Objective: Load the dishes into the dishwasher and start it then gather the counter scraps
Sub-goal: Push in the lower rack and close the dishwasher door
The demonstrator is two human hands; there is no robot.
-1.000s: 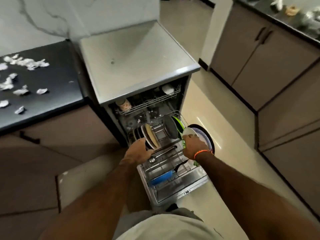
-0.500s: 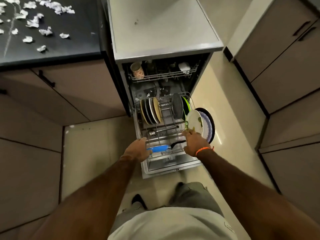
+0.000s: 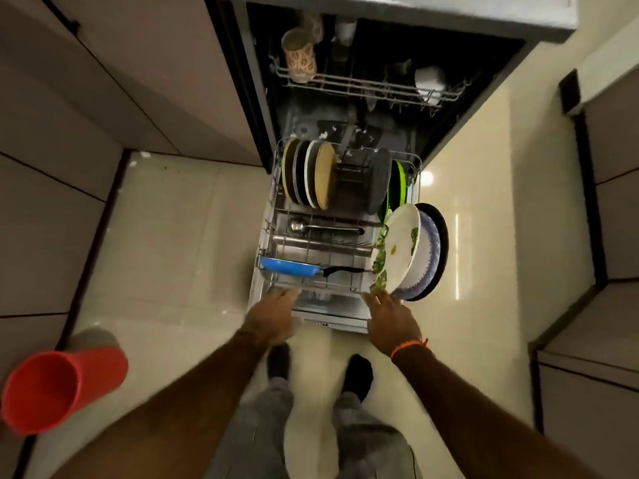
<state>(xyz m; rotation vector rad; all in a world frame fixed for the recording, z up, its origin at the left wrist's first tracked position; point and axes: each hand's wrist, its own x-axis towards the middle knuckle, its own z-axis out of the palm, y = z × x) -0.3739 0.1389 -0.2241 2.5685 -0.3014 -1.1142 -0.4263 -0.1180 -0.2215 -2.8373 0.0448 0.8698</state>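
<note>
1. Left hand [image 3: 276,314]: fingers straight, tips at front rim of lower rack [image 3: 276,216].
2. Right hand [image 3: 390,321]: fingers relaxed, holding nothing, just below white plate [image 3: 401,250].
3. Lower rack: pulled out; blue pan [image 3: 288,266], ladle [image 3: 325,228], upright plates [image 3: 309,176].
4. Upper rack [image 3: 366,86]: patterned mug [image 3: 300,58].

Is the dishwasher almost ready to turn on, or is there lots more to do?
Mostly loaded: plates stand in the lower rack, with a blue pan in front and a cup up top. Right now the left hand and right hand are at the pulled-out rack's front edge. Left: push it in, shut the door, start it, gather scraps.
</note>
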